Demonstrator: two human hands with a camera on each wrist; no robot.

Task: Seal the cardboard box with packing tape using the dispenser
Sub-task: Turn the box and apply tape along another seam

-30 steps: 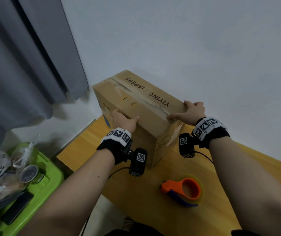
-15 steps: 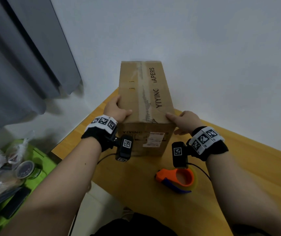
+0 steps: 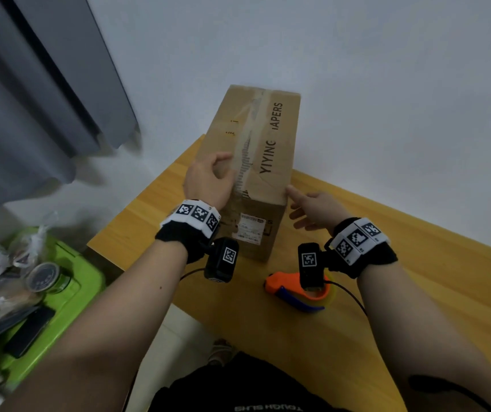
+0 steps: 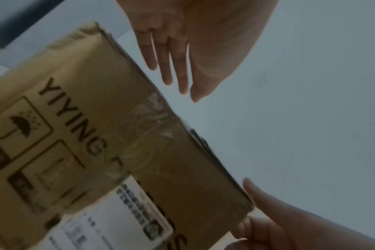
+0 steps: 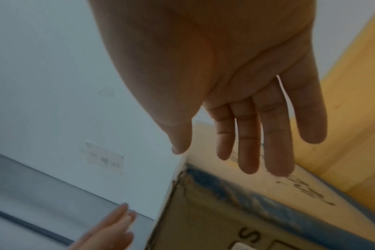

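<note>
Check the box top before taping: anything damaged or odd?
Yes. The cardboard box already carries old clear tape along its centre seam, wrinkled and torn-looking, and the near top edge is creased. The tape dispenser lies untouched on the table.

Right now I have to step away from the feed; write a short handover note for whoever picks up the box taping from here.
Left hand: open, held over the near left part of the box top, holding nothing.
Right hand: open, fingers straight, at the box's near right corner, holding nothing.
Cardboard box: upright on the wooden table, long side running away from the person, old wrinkled tape along the top seam.
Tape dispenser: orange, lying on the table in front of the box, untouched.
Done: box positioned.
Left: pick up the dispenser, tape the seam.
</note>
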